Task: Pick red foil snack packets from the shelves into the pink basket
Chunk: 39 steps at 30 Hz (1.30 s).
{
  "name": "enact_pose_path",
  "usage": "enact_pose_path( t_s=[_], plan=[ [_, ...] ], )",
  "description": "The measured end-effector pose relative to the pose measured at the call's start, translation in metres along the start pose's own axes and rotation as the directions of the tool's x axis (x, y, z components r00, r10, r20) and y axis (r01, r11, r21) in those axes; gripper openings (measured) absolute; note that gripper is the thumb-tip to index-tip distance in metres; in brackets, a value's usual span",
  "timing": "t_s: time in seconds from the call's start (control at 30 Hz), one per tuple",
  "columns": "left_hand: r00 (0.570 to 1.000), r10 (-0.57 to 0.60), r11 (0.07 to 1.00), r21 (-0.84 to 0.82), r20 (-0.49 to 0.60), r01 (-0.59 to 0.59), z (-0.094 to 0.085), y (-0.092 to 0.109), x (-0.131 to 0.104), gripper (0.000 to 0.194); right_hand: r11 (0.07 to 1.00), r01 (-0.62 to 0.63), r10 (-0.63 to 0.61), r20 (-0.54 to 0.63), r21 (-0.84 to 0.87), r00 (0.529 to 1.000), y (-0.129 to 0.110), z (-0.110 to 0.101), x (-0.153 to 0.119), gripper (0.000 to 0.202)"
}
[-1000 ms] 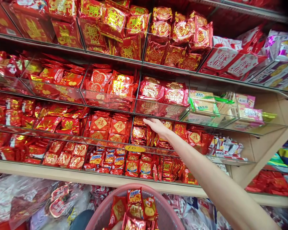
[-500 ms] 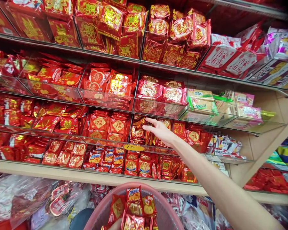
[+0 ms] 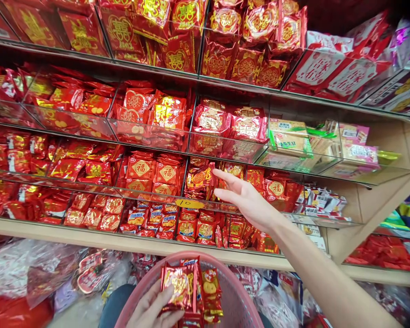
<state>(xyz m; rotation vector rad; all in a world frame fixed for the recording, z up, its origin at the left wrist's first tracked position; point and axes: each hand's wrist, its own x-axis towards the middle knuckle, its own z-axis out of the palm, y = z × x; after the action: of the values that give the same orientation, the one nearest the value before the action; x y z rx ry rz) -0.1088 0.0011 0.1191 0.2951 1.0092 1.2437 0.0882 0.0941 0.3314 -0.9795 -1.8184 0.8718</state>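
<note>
My right hand [image 3: 241, 196] is at a low shelf compartment. Its thumb and fingertips pinch the right edge of a red and gold snack packet [image 3: 200, 177], which is tilted above the clear shelf front. Over the pink basket [image 3: 244, 289], my left hand [image 3: 155, 303] grips a shiny red and gold snack packet [image 3: 179, 287] with its thumb across the front. More packets lie close behind and below it, among them a red one with a round biscuit picture [image 3: 210, 284]. How many the left hand holds, I cannot tell.
Tiered shelves with clear dividers hold many red packets, such as these with diamond labels [image 3: 140, 171]. A yellow price tag [image 3: 190, 203] marks "10". Pale green biscuit packs [image 3: 289, 139] stand to the right. Plastic-wrapped goods [image 3: 30, 273] lie under the wooden shelf edge [image 3: 89, 234].
My right hand has drawn back slightly to the right, with a packet now at its fingertips. My left hand has risen into view in the basket, lifting a red and gold packet.
</note>
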Motion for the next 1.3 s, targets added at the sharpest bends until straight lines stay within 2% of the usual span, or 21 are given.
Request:
enact_pose_path(
  t_s=[0.1, 0.23, 0.3, 0.43, 0.53, 0.73, 0.97, 1.1, 1.2, 1.3],
  plan=[
    [0.997, 0.054, 0.998, -0.026, -0.058, -0.056, 0.011, 0.006, -0.004, 0.056, 0.991, -0.016, 0.01, 0.052, 0.132, 0.999, 0.004, 0.01, -0.028, 0.056],
    [0.998, 0.061, 0.997, -0.041, -0.018, -0.062, 0.022, 0.017, -0.014, 0.041, 0.947, -0.126, 0.077, 0.173, 0.295, 0.982, 0.023, 0.034, -0.069, 0.059],
    [0.998, 0.043, 0.997, -0.061, 0.055, -0.04, 0.021, 0.02, -0.016, 0.042, 0.894, -0.2, 0.107, 0.242, 0.402, 0.964, 0.034, 0.049, -0.087, 0.06],
    [0.986, 0.019, 0.99, -0.139, 0.165, 0.004, 0.013, 0.017, -0.012, 0.046, 0.789, -0.251, 0.102, 0.284, 0.561, 0.953, 0.055, 0.077, -0.108, 0.061],
    [0.982, 0.046, 0.987, -0.158, 0.181, -0.017, 0.007, 0.011, -0.008, 0.049, 0.723, -0.258, 0.103, 0.269, 0.641, 0.958, 0.073, 0.095, -0.12, 0.058],
    [0.984, 0.063, 0.988, -0.147, 0.164, -0.039, 0.005, 0.005, -0.007, 0.053, 0.645, -0.319, 0.211, 0.239, 0.694, 0.948, 0.102, 0.115, -0.138, 0.06],
    [0.989, 0.036, 0.992, -0.123, 0.147, -0.018, 0.008, 0.005, -0.009, 0.054, 0.691, -0.368, 0.302, 0.214, 0.623, 0.929, 0.112, 0.115, -0.146, 0.059],
    [0.997, 0.049, 0.995, -0.09, 0.056, -0.044, 0.01, 0.007, -0.01, 0.047, 0.778, -0.334, 0.309, 0.139, 0.533, 0.941, 0.123, 0.117, -0.15, 0.063],
    [0.999, 0.044, 0.995, -0.085, -0.025, -0.046, 0.008, 0.005, -0.008, 0.044, 0.817, -0.335, 0.304, 0.143, 0.469, 0.942, 0.127, 0.118, -0.151, 0.065],
    [0.998, 0.034, 0.995, -0.089, -0.061, -0.039, 0.006, 0.003, -0.005, 0.045, 0.895, -0.316, 0.283, 0.145, 0.316, 0.948, 0.12, 0.112, -0.144, 0.054]
  ],
)
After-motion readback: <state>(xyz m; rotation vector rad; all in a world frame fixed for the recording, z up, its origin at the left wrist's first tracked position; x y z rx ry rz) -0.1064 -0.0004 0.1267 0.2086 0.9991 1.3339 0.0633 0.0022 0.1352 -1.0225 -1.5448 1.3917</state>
